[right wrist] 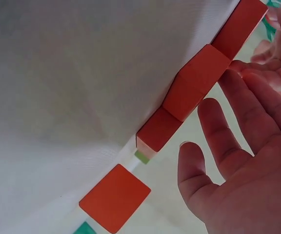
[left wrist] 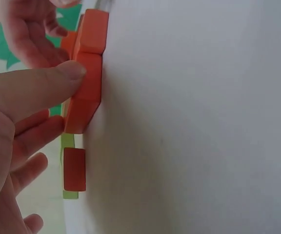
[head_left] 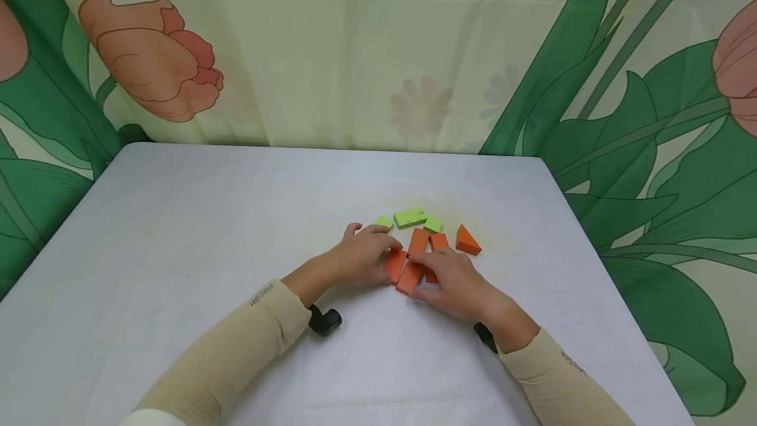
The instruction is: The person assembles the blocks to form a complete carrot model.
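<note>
Several orange blocks lie close together on the white table. My left hand [head_left: 367, 256] holds the leftmost orange block [head_left: 395, 267], its thumb [left wrist: 71, 71] on the near side and fingers around the far side. From the right, my right hand [head_left: 457, 283] grips the neighbouring orange block [head_left: 409, 278], index finger at its far end and thumb at its near end. These two blocks stand side by side, angled. Behind them is another orange block [head_left: 418, 240], and to its right one more [head_left: 438, 241]. In the right wrist view the right thumb is hidden behind the other fingers.
An orange triangular block [head_left: 467, 240] lies apart on the right. Behind the orange group are a long green block [head_left: 410, 217] and smaller green blocks [head_left: 433, 224] on either side. A patterned curtain [head_left: 307, 51] hangs behind the table [head_left: 195, 229].
</note>
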{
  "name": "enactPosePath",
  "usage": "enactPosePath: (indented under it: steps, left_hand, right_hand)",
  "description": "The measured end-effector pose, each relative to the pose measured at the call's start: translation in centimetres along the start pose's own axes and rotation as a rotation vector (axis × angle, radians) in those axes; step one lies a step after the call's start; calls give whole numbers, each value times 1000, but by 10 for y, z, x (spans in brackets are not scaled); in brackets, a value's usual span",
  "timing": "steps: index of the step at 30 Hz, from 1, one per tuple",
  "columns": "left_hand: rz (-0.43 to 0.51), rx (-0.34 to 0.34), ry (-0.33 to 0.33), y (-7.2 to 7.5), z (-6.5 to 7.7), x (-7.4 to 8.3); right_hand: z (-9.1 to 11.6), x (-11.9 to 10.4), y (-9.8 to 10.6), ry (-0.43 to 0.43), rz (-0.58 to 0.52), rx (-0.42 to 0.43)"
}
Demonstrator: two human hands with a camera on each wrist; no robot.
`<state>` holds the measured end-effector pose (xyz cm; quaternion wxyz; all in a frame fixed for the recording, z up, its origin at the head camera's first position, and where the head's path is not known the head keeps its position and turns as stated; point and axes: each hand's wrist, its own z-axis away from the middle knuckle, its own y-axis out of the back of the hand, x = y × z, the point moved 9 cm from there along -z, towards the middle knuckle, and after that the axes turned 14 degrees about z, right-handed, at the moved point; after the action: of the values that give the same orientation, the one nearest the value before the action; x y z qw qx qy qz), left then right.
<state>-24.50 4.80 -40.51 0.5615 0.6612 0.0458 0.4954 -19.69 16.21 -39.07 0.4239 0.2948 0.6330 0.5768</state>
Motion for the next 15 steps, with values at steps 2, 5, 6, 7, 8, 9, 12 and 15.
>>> enactPosePath:
  steps: [2,5,6,7,8,9,12,15]
  left_hand:
    - [-7,8,4,-1,3,2]
    - [-12,23,9,-3,8,6]
    - [-12,28,9,-3,10,7]
    - [-13,32,8,-4,11,8]
    - [-16,35,7,-5,13,9]
    - [-15,37,6,-5,14,10]
    - [-3,43,3,-7,18,12]
    - [43,44,6,-10,21,13]
  right_hand:
    - [0,0,-1,-4,6,-2]
    - [-1,-1,0,-9,20,2]
    - [-1,-1,1,-8,25,10]
    - [-2,-1,2,-9,31,19]
    - [-2,-2,3,-10,39,28]
    - [-2,-2,4,-12,47,38]
    - [-1,-2,6,-12,56,56]
    - [0,-3,4,-6,49,39]
